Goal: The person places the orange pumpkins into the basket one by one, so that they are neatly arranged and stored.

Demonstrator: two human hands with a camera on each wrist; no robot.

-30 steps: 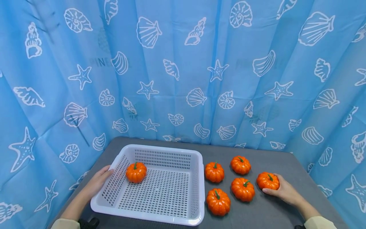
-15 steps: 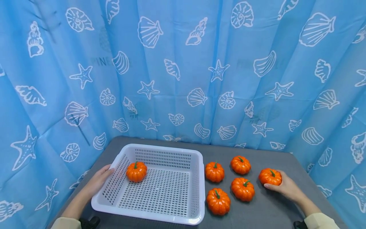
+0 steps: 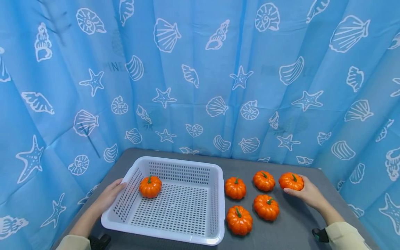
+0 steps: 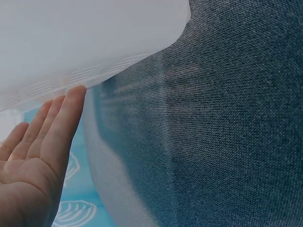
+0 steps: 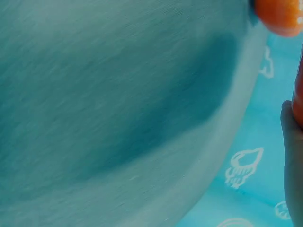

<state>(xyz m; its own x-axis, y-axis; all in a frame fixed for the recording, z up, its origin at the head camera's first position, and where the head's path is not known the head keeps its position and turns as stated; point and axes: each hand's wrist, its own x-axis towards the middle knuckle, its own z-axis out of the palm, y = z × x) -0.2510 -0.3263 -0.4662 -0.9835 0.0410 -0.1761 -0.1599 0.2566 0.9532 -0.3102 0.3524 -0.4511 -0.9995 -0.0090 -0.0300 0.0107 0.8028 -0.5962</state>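
My right hand (image 3: 308, 195) grips a small orange pumpkin (image 3: 290, 181) with a green stem, thumb on its near side. In the right wrist view, a thumb (image 5: 291, 156) and only an edge of this pumpkin (image 5: 298, 106) show at the right border. At the left, my left hand (image 3: 107, 196) touches the outer side of a white perforated plastic basket (image 3: 162, 236). Its fingers (image 4: 64, 118) look nearly straight in the left wrist view, tips against the basket wall. Inside the basket, toward the left, sits another pumpkin (image 3: 150, 187).
Several more pumpkins stand right of the basket: a back-left one (image 3: 235, 188), a back-right one (image 3: 264, 181), a front-right one (image 3: 266, 207) and a front-left one (image 3: 239, 221). The grey-covered table (image 3: 281, 232) ends at a blue shell-patterned curtain (image 3: 193, 86).
My right hand has lifted its pumpkin and carried it toward the back of the table, beside the back-right pumpkin. The left hand stays at the basket. The head view has shifted slightly.
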